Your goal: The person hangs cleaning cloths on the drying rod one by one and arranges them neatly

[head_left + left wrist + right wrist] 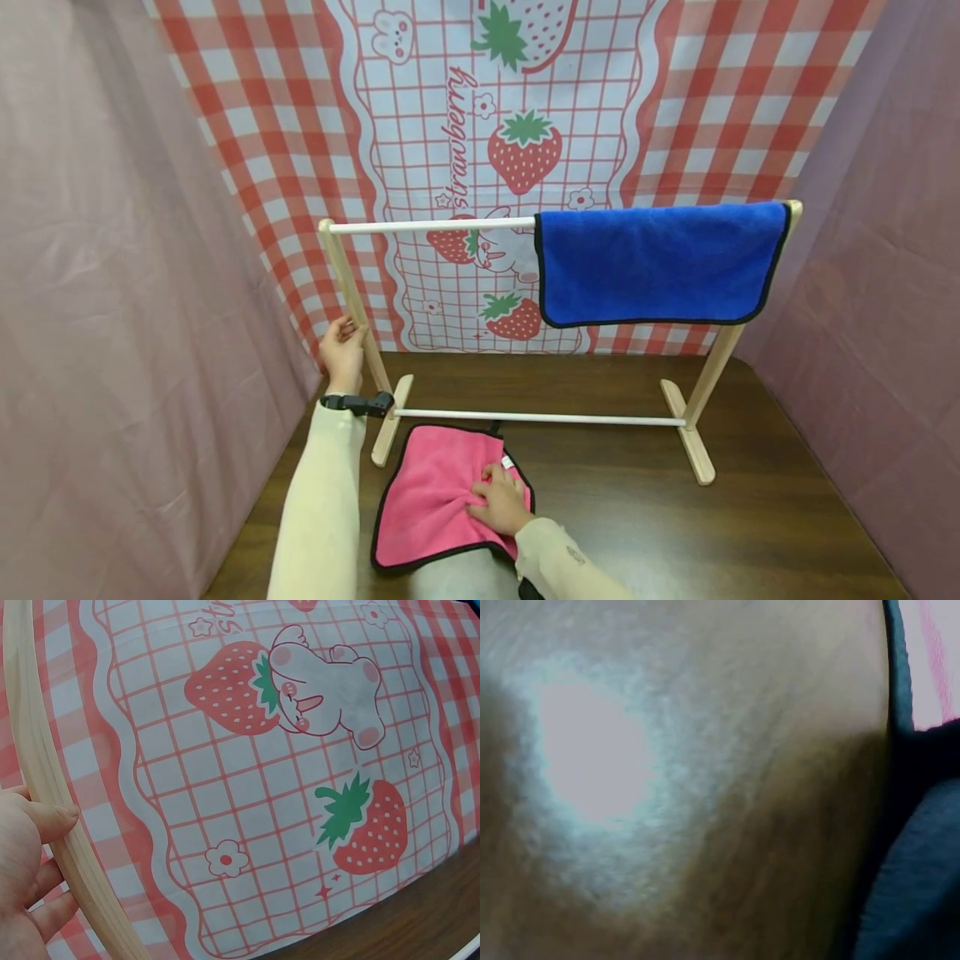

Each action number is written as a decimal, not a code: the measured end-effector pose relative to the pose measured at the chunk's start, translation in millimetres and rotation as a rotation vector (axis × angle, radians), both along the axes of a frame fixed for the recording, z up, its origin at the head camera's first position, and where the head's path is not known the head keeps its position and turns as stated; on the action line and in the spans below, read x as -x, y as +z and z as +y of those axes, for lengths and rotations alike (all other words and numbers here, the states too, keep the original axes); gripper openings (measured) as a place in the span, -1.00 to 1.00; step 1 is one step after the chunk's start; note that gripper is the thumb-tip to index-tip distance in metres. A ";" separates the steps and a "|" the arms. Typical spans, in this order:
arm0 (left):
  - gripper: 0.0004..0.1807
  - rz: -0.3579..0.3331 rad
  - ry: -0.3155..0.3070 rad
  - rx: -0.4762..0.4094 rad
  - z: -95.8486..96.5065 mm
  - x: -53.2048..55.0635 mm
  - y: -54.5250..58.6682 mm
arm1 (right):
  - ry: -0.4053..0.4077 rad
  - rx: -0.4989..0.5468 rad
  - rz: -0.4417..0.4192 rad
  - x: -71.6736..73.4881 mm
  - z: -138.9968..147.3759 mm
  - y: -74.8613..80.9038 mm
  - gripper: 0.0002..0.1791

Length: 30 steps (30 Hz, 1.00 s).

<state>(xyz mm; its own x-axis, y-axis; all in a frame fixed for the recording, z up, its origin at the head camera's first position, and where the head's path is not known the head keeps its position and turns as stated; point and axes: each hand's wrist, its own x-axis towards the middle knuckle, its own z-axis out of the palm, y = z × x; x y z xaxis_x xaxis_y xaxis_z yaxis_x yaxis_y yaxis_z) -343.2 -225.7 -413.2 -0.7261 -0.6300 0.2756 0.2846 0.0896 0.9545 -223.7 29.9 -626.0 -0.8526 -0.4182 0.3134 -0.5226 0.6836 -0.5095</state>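
My left hand point(342, 354) holds the left wooden post point(345, 275) of a drying rack, about halfway up. In the left wrist view the thumb lies across the front of the post and the fingers come round behind it. A pink towel point(438, 492) with black edging lies on the table before the rack. My right hand point(501, 502) is on its right part, fingers bent into the cloth, and creases run toward them. The right wrist view catches only a corner of the pink towel point(930, 660); that hand is out of its sight.
A blue towel point(660, 267) with black edging hangs over the right half of the rack's white top bar point(431, 226). A lower white bar point(540, 417) joins the wooden feet on the brown table point(600, 517). Behind stands a strawberry-print cloth point(420, 108); pink curtains point(135, 292) flank both sides.
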 end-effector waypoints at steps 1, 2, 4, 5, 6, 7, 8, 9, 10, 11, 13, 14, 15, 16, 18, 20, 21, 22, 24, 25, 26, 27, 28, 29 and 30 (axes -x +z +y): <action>-0.65 0.001 0.000 0.000 0.0 0.0 0.0 | 0.002 0.011 0.003 0.5 0.3 1.4 -0.73; -0.65 0.002 0.001 0.001 0.0 0.1 0.1 | 0.004 0.022 0.013 0.9 0.7 2.8 -0.73; -0.65 0.001 -0.001 0.001 0.4 0.1 0.8 | 0.001 0.039 0.042 2.4 1.3 4.2 -0.71; -0.65 -0.001 -0.002 0.001 0.5 0.0 1.3 | -0.004 0.045 0.059 3.0 1.5 4.5 -0.71; -0.65 -0.003 -0.003 0.003 0.6 0.0 1.6 | -0.015 0.047 0.073 3.6 1.5 4.7 -0.71; -0.65 -0.007 -0.003 0.005 0.7 -0.2 1.8 | -0.024 0.048 0.082 4.1 1.4 4.8 -0.71; -0.65 -0.011 -0.005 0.008 0.5 -0.3 1.9 | -0.032 0.050 0.088 4.4 1.2 4.5 -0.71; -0.65 -0.013 -0.008 0.010 -0.1 0.2 1.4 | -0.044 0.048 0.087 4.9 0.7 4.0 -0.71; -0.65 -0.018 -0.011 0.013 -0.8 0.4 1.1 | -0.054 0.047 0.082 4.9 0.2 4.0 -0.71; -0.64 -0.021 -0.016 0.011 -1.7 0.5 0.7 | -0.063 0.045 0.071 5.3 -0.4 3.9 -0.72; -0.64 -0.030 -0.025 0.009 -3.6 0.4 -0.2 | -0.076 0.038 0.048 5.7 -1.0 4.4 -0.72; -0.63 -0.033 -0.031 0.007 -4.5 0.4 -0.6 | -0.079 0.038 0.038 5.8 -1.1 5.2 -0.72; -0.63 -0.035 -0.036 0.004 -5.1 0.2 -0.8 | -0.081 0.037 0.033 6.0 -1.0 6.1 -0.73; -0.63 -0.037 -0.040 0.002 -5.3 -0.5 -0.6 | -0.082 0.037 0.026 5.9 -0.8 7.0 -0.74; -0.63 -0.039 -0.044 0.000 -5.5 -1.1 -0.5 | -0.084 0.043 0.022 5.6 -0.1 7.9 -0.75; -0.63 -0.035 -0.046 -0.001 -5.2 -1.6 0.0 | -0.083 0.055 0.030 4.6 0.4 8.5 -0.74; -0.63 -0.033 -0.047 -0.002 -5.0 -1.6 0.2 | -0.085 0.060 0.034 4.5 0.5 7.6 -0.73; -0.64 -0.033 -0.048 -0.003 -4.9 -1.6 0.4 | -0.090 0.061 0.036 4.3 0.6 6.5 -0.72; -0.64 -0.033 -0.050 -0.006 -4.6 -1.9 0.8 | -0.095 0.071 0.047 3.9 1.0 4.1 -0.71; -0.64 -0.034 -0.051 -0.006 -4.5 -2.2 0.9 | -0.097 0.077 0.053 3.9 1.2 3.0 -0.70; -0.64 -0.035 -0.054 -0.007 -4.6 -2.2 0.7 | -0.104 0.078 0.055 4.0 1.3 1.7 -0.69; -0.64 -0.035 -0.056 -0.006 -4.6 -2.3 0.7 | -0.107 0.080 0.061 4.2 1.4 0.4 -0.68; -0.64 -0.036 -0.059 -0.005 -4.6 -2.5 0.7 | -0.109 0.084 0.065 4.0 1.5 -0.1 -0.67; -0.64 -0.036 -0.061 -0.003 -4.5 -2.5 0.7 | -0.110 0.088 0.068 3.8 1.6 -0.3 -0.67; -0.64 -0.035 -0.062 0.001 -4.5 -2.5 0.7 | -0.110 0.094 0.072 3.5 1.8 -0.1 -0.66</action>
